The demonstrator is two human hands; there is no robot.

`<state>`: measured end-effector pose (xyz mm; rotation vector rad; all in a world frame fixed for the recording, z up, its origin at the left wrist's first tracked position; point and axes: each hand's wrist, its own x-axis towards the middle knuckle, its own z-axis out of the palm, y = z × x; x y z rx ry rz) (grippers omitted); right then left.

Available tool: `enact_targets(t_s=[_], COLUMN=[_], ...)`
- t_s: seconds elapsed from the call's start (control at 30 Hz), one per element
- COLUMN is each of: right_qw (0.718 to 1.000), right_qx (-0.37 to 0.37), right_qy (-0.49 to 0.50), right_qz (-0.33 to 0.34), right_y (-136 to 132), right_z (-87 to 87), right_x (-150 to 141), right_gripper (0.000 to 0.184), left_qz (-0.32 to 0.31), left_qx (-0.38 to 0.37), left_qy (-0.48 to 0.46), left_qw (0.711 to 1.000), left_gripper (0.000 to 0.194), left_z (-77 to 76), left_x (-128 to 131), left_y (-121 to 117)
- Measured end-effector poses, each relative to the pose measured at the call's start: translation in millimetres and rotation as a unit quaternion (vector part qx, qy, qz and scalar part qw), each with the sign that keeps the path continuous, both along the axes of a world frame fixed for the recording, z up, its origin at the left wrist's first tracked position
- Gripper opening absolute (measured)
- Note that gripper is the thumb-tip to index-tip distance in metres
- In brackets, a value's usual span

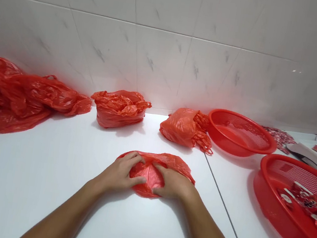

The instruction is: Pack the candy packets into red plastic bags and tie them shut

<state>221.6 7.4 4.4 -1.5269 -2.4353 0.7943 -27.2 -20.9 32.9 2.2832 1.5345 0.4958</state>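
Note:
A crumpled red plastic bag (149, 177) lies flat on the white table (20, 170) right in front of me. My left hand (119, 172) presses on its left part, with the fingers curled over the thin film. My right hand (172, 184) rests on its right part, and the two hands almost meet in the middle. Much of the bag is hidden under my palms and fingers. Its upper edge shows as a rounded rim above my hands.
A large heap of red bags (16, 93) lies at the far left. Another bunched bag (120, 109) and a tighter bundle (182, 127) stand against the white marble-look tile wall (169, 49). On the right are a red mesh basket (239, 133) and a second basket (288, 210) holding red packets (307, 201).

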Motion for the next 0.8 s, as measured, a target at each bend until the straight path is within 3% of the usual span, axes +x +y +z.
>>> enact_targets(t_s=[0.1,0.2,0.3,0.43,0.5,0.6,0.63,0.7,0.8], right_qw=[0.998,0.988,0.975,0.968,0.979,0.999,0.999,0.997,0.997], right_qx=[0.021,0.113,0.161,0.176,0.139,0.012,-0.022,-0.049,-0.039], right_qy=[0.031,0.105,0.151,0.179,0.146,0.026,-0.006,-0.04,-0.056], right_qz=[0.04,0.021,-0.012,0.005,0.022,0.025,0.026,0.034,0.035], right_y=[-1.1,3.2,6.7,6.5,7.1,12.6,15.5,21.7,29.0], right_z=[14.3,19.8,16.7,11.5,8.8,2.4,-0.2,-5.0,-9.3], right_x=[1.7,1.3,-0.4,-4.1,-5.6,-5.3,-4.6,-2.8,-1.4], right_gripper=[0.065,0.041,0.031,0.03,0.042,0.113,0.128,0.135,0.133], left_qz=[0.02,0.032,0.042,0.034,0.009,-0.038,-0.05,-0.069,-0.083], left_qx=[0.013,0.011,-0.005,-0.025,-0.026,-0.016,-0.008,0.02,0.062], left_qy=[0.006,0.051,0.077,0.094,0.093,0.08,0.074,0.065,0.059], left_qw=[1.0,0.998,0.996,0.995,0.995,0.996,0.996,0.995,0.993], left_gripper=[0.042,0.074,0.103,0.106,0.097,0.073,0.065,0.056,0.068], left_z=[-7.6,-16.3,-19.5,-15.6,-11.7,-5.5,-3.9,-2.4,-6.2], left_x=[3.6,4.2,4.2,3.7,3.1,3.9,4.8,6.9,7.8], left_y=[2.2,4.0,4.2,2.2,0.1,-3.7,-4.7,-5.7,-3.5])
